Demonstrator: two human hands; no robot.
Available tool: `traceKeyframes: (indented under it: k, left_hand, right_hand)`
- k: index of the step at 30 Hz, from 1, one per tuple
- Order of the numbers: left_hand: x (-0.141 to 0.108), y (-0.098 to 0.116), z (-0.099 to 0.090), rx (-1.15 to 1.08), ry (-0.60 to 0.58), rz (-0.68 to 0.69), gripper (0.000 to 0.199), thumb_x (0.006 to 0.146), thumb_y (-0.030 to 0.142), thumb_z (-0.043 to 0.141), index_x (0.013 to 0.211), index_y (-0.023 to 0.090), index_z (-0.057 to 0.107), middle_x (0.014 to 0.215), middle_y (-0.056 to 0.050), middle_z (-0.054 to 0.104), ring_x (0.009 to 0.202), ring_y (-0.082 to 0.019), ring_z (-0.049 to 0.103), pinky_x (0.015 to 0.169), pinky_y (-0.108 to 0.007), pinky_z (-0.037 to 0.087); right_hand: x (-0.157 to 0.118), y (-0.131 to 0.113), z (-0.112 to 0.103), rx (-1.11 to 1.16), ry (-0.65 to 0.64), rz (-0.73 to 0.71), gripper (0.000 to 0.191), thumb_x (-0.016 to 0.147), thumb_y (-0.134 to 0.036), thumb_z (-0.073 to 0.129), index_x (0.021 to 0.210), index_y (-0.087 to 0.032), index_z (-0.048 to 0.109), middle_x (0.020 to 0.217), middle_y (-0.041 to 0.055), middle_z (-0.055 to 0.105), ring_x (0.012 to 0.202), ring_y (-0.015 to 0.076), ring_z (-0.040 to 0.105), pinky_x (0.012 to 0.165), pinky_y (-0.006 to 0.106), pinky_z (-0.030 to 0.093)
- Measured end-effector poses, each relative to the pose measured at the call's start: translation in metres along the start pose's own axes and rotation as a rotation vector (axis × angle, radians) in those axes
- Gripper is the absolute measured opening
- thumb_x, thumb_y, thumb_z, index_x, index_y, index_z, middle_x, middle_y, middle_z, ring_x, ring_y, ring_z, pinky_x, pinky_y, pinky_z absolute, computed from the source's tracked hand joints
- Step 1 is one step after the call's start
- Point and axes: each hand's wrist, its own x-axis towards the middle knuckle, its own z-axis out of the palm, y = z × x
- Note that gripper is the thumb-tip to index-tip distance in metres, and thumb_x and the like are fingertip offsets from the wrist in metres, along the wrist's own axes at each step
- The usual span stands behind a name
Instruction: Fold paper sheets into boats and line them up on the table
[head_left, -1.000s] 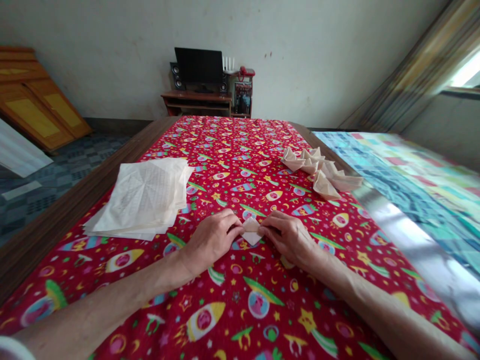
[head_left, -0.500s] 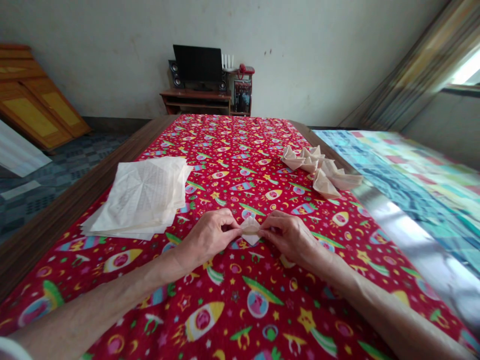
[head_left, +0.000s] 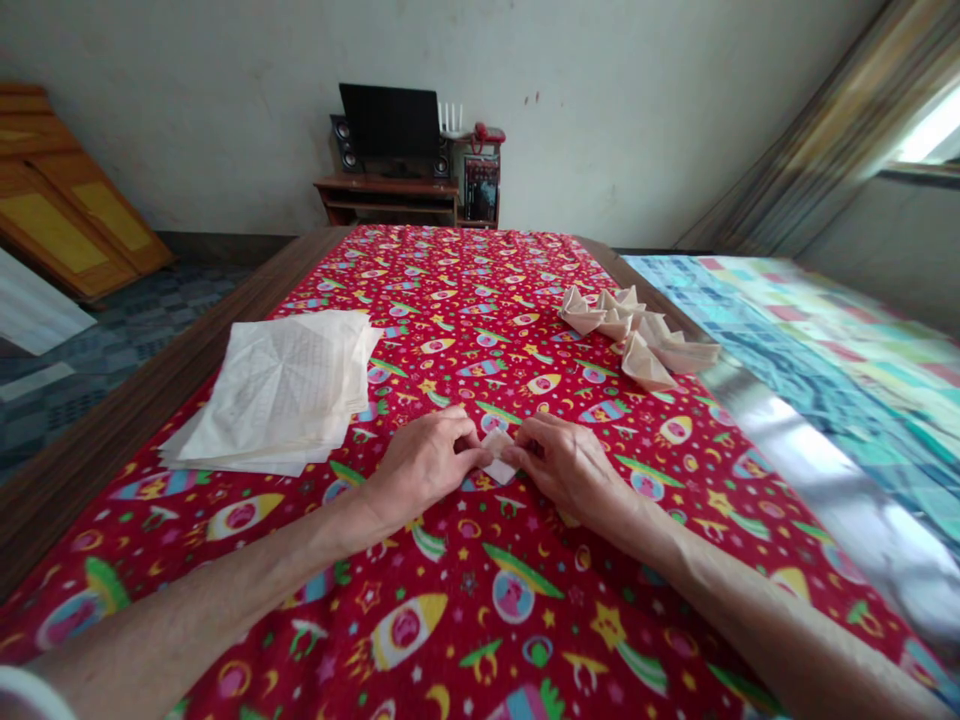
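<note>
A small folded white paper (head_left: 500,466) lies low over the red patterned cloth (head_left: 465,560), between my two hands. My left hand (head_left: 437,455) pinches its left corner between thumb and fingers. From the other side, my right hand (head_left: 564,458) grips the right corner the same way, fingers curled. To the left, a stack of thin white sheets (head_left: 281,385) with creases fanning from the middle lies on the cloth. Several folded paper boats (head_left: 646,360) stand grouped at the right, beyond my right hand.
The wooden table edge (head_left: 105,480) runs along the left. Past the far end stand a desk (head_left: 386,184) with a monitor (head_left: 390,125) and a red telephone (head_left: 489,132). A bed with a checkered cover (head_left: 780,350) is at the right, an orange cabinet (head_left: 82,200) at far left.
My fingers have come closer together over the small paper, covering more of its sides. The whole view has shifted slightly.
</note>
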Motion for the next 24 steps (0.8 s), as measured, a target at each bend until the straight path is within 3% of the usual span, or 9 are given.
traceKeyframes:
  k: [6, 10, 16, 24]
  left_hand:
    - [0.002, -0.001, -0.003, 0.052, -0.028, -0.009, 0.020, 0.076, 0.037, 0.066, 0.066, 0.020, 0.062, 0.072, 0.002, 0.060, 0.062, -0.012, 0.054, 0.056, -0.024, 0.034]
    - [0.002, 0.000, -0.003, 0.045, -0.033, -0.013, 0.020, 0.076, 0.035, 0.067, 0.066, 0.019, 0.062, 0.072, 0.002, 0.060, 0.062, -0.012, 0.054, 0.056, -0.023, 0.035]
    - [-0.001, 0.001, -0.001, 0.023, 0.004, -0.010, 0.017, 0.075, 0.030, 0.069, 0.066, 0.019, 0.061, 0.071, 0.003, 0.058, 0.062, -0.011, 0.054, 0.055, -0.022, 0.035]
    - [-0.013, -0.002, 0.002, 0.023, 0.061, 0.183, 0.006, 0.082, 0.015, 0.062, 0.077, 0.018, 0.062, 0.080, 0.000, 0.059, 0.073, -0.012, 0.056, 0.066, -0.022, 0.043]
  right_hand:
    - [0.003, -0.001, -0.008, 0.025, -0.081, -0.021, 0.018, 0.088, -0.032, 0.054, 0.078, -0.018, 0.059, 0.072, 0.0017, 0.059, 0.062, 0.0105, 0.051, 0.057, 0.021, 0.032]
    - [0.002, -0.001, -0.006, 0.042, -0.052, -0.011, 0.015, 0.087, -0.028, 0.054, 0.079, -0.018, 0.062, 0.072, 0.0014, 0.060, 0.061, 0.0102, 0.051, 0.055, 0.021, 0.032]
    - [0.002, -0.002, 0.001, 0.122, -0.017, 0.112, 0.009, 0.081, -0.027, 0.062, 0.076, -0.021, 0.066, 0.072, -0.0007, 0.061, 0.060, 0.0107, 0.053, 0.055, 0.021, 0.035]
    - [-0.002, -0.002, -0.003, 0.251, -0.052, 0.067, 0.007, 0.080, -0.025, 0.064, 0.076, -0.021, 0.067, 0.077, -0.0010, 0.061, 0.064, 0.0106, 0.055, 0.058, 0.021, 0.038]
